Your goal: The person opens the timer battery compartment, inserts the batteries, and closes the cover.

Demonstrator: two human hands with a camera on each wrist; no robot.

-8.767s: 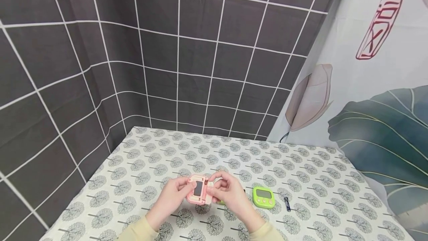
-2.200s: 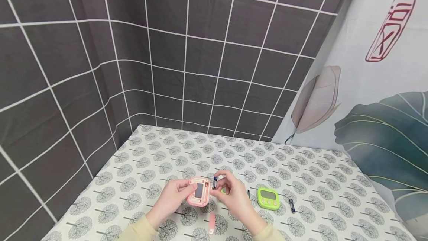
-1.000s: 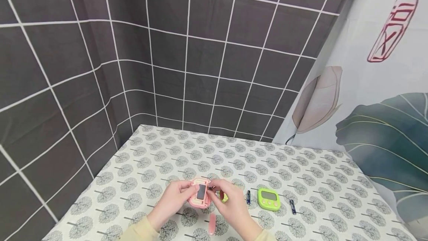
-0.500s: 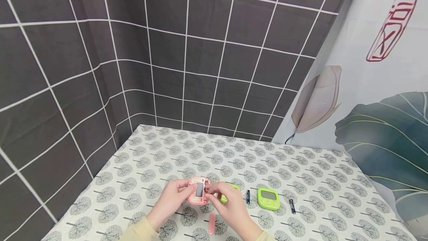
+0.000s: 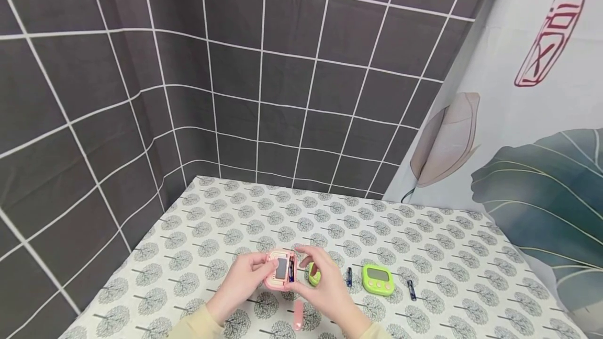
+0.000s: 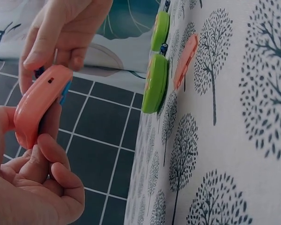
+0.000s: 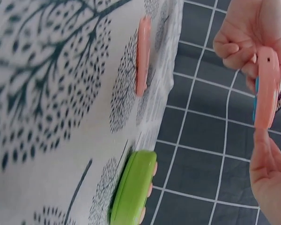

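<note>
My left hand (image 5: 245, 278) grips a pink digital timer (image 5: 275, 282), its back facing up, thumb on top. A dark blue battery (image 5: 291, 270) lies in the timer's uncovered slot on the right side; in the left wrist view one end of the battery (image 6: 40, 71) shows past the casing. My right hand (image 5: 325, 286) is spread beside the slot: its thumb touches the timer's lower right corner, and its index finger arches above, apart from the battery. The pink battery cover (image 5: 299, 315) rests on the tablecloth below the timer.
One green timer (image 5: 378, 280) lies screen up to the right. Another green timer (image 5: 314, 274) is partly hidden by my right hand. Loose batteries lie on either side of the first one: a left battery (image 5: 349, 277) and a right battery (image 5: 412, 290). A dark gridded curtain (image 5: 282, 93) hangs behind.
The cover came off the pink timer and now lies on the cloth. My right hand brought a battery into the slot, and its index finger has since lifted away. The left hand keeps its grip.
</note>
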